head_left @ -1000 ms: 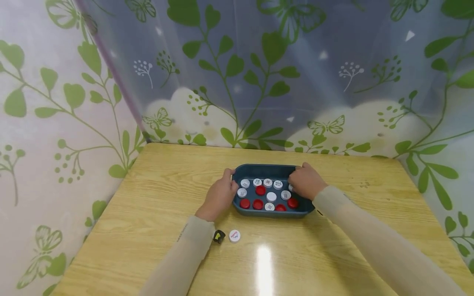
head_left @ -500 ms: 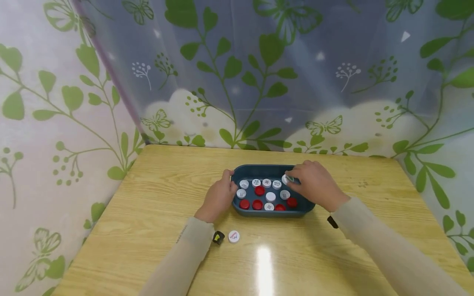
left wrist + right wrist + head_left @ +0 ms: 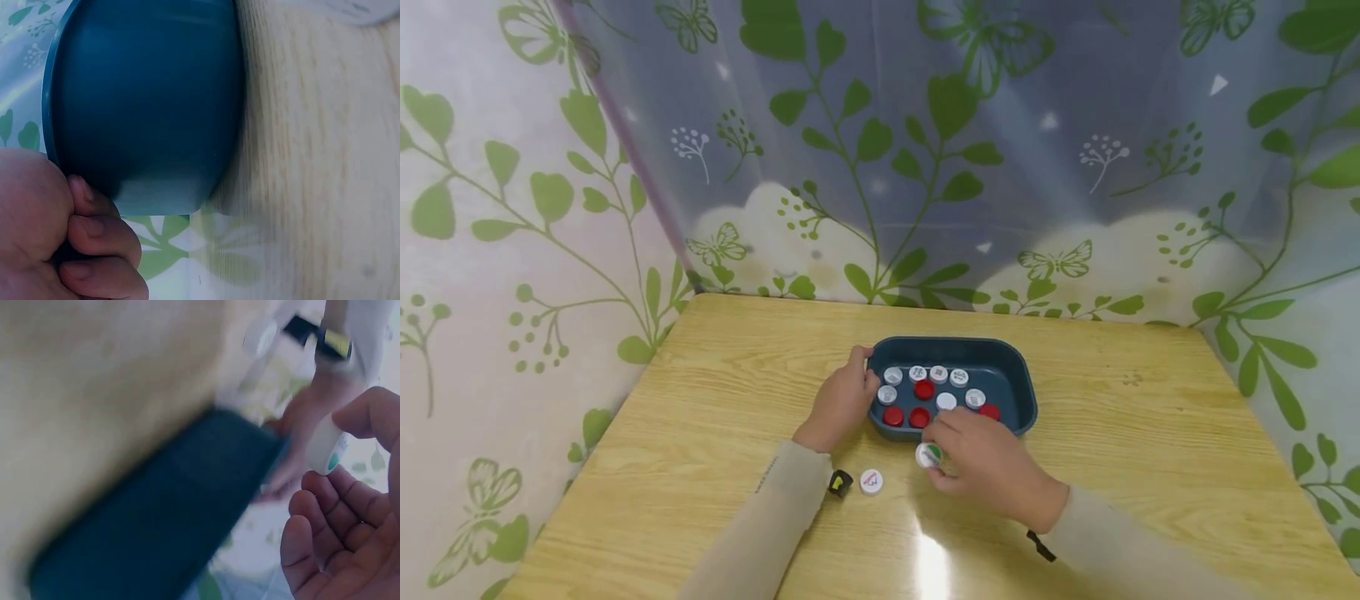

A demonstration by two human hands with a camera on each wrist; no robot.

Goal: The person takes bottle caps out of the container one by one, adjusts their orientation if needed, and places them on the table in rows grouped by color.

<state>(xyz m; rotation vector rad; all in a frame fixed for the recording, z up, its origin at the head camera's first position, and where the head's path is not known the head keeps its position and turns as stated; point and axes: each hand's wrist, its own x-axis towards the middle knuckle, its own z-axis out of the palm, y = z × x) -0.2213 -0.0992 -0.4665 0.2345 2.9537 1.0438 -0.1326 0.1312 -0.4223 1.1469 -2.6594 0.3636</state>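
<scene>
My left hand (image 3: 838, 404) grips the left end of a dark blue tray (image 3: 1017, 392), with the thumb at the rim. In the left wrist view its fingers curl at the corner of the tray wall (image 3: 150, 94). Between thumb and fingertips, my right hand (image 3: 992, 467) pinches a white bottle cap (image 3: 928, 455) with a green mark, just in front of the tray's near side. The right wrist view shows this cap (image 3: 324, 447) on edge. Several white and red caps (image 3: 924, 389) lie in the tray; my right hand hides some of them.
One white bottle cap (image 3: 871, 482) with a pink print lies on the wooden table (image 3: 760, 350), beside the dark wrist device (image 3: 840, 483) on my left sleeve. Patterned cloth (image 3: 880, 167) hangs behind the table and at its sides.
My right hand has lifted the white bottle cap out of the tray's right end and brought it toward me and left, past the near rim. My left hand keeps its hold on the tray.
</scene>
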